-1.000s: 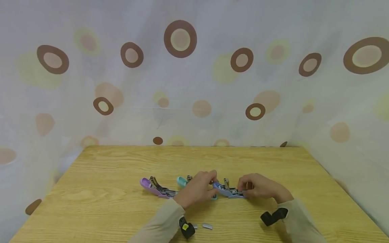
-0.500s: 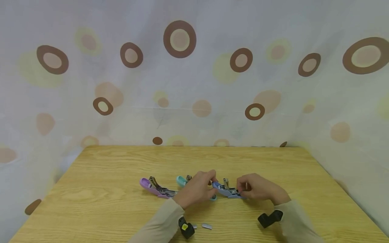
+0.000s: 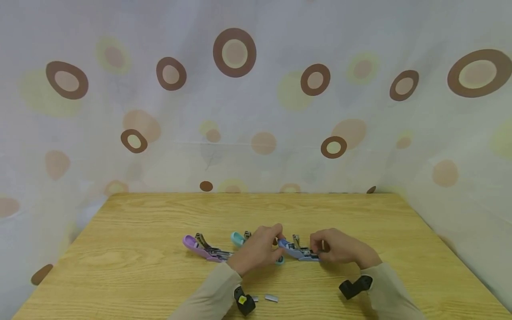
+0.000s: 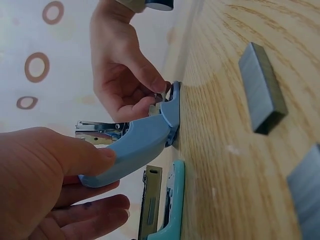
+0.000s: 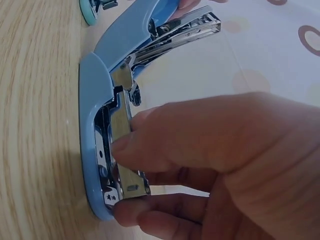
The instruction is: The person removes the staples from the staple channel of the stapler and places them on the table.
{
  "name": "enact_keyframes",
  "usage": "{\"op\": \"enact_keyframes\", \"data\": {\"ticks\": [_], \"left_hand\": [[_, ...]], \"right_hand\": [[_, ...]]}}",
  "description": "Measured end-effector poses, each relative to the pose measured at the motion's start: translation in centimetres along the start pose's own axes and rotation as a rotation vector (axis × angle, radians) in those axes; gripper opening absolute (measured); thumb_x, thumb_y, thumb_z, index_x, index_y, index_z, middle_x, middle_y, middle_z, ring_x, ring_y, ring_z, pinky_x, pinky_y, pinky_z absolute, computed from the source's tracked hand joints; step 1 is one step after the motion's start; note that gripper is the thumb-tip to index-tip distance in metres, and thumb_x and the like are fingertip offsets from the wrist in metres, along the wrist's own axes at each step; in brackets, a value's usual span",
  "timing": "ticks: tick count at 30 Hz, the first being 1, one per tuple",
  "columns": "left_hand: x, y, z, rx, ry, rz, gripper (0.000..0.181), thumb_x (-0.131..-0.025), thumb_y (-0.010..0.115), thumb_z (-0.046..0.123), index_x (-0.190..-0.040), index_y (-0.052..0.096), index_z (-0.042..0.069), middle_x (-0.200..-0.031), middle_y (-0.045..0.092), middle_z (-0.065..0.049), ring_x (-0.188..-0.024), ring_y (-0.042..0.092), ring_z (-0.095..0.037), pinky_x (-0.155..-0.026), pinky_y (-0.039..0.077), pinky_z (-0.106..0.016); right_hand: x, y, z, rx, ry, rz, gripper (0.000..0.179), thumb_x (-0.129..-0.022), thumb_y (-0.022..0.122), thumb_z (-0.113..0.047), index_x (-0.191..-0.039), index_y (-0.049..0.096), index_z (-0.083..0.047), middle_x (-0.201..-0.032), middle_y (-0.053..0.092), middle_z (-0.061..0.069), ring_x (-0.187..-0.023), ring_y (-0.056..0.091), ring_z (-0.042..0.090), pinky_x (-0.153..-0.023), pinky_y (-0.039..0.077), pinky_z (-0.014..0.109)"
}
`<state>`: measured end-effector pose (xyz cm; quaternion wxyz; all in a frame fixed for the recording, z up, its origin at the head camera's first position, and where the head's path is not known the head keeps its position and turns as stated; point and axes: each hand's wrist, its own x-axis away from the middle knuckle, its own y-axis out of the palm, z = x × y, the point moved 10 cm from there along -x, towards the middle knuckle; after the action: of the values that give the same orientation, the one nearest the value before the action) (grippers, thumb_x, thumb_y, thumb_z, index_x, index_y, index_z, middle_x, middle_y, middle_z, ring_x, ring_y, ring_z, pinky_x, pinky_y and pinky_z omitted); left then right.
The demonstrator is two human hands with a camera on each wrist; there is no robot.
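Note:
A light blue stapler [image 3: 294, 252] stands on the table, its top cover swung up and back. My left hand [image 3: 260, 249] pinches the end of that raised cover between thumb and fingers, as the left wrist view shows. With thumb and fingers, my right hand [image 3: 340, 248] grips the metal staple magazine [image 5: 121, 125] over the stapler's base. A spring-loaded metal arm [image 5: 182, 32] sticks up between cover and magazine. The inside of the magazine is mostly hidden by my right thumb.
A purple stapler [image 3: 196, 247], also opened up, lies to the left. Partly behind my left hand is a teal stapler [image 3: 237, 238]. Two staple strips lie nearer to me, one [image 4: 260, 87] in full view in the left wrist view, the other [image 4: 307, 192] cut off.
My right hand has shifted slightly left along the blue stapler early in this second, then stayed put. The left hand keeps its hold on the cover.

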<state>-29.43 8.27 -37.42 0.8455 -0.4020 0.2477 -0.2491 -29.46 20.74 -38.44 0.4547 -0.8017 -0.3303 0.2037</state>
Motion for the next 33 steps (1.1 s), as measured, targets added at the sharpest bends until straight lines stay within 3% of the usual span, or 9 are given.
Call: {"op": "enact_keyframes", "data": {"ticks": [12,21,30,33], "left_hand": [[0.1,-0.1,0.2,-0.003,0.033,0.022,0.012,-0.09,0.067,0.011,-0.096,0.056,0.009,-0.098,0.068,-0.006,-0.083,0.062,-0.012,-0.065,0.046,-0.015],[0.2,-0.2,0.2,0.025,0.038,0.026,0.012,-0.09,0.067,0.01,-0.096,0.056,0.009,-0.098,0.069,-0.006,-0.083,0.062,-0.011,-0.067,0.048,-0.015],[0.2,-0.1,0.0,0.018,0.011,0.011,0.013,-0.092,0.064,0.013,-0.101,0.054,0.011,-0.104,0.067,-0.006,-0.088,0.063,-0.014,-0.068,0.048,-0.015],[0.2,0.0,-0.2,0.028,-0.005,0.001,0.015,-0.093,0.064,0.015,-0.103,0.053,0.011,-0.105,0.065,-0.006,-0.089,0.062,-0.014,-0.068,0.047,-0.016]], "right_hand": [[0.5,0.0,1.0,-0.149,0.035,-0.011,0.017,-0.088,0.061,0.003,-0.084,0.052,-0.01,-0.083,0.053,-0.003,-0.063,0.05,0.004,-0.058,0.046,0.024],[0.5,-0.5,1.5,-0.098,0.069,0.04,0.015,-0.085,0.063,0.003,-0.083,0.057,-0.011,-0.082,0.059,-0.005,-0.06,0.05,0.003,-0.058,0.045,0.023],[0.3,-1.8,0.4,-0.115,0.011,0.129,0.016,-0.091,0.064,-0.005,-0.084,0.055,-0.016,-0.08,0.057,-0.005,-0.066,0.051,0.004,-0.053,0.044,0.023],[0.2,-1.9,-0.1,-0.144,0.003,0.124,0.014,-0.091,0.064,-0.006,-0.086,0.055,-0.015,-0.08,0.058,-0.004,-0.069,0.053,0.004,-0.056,0.045,0.023]]}}
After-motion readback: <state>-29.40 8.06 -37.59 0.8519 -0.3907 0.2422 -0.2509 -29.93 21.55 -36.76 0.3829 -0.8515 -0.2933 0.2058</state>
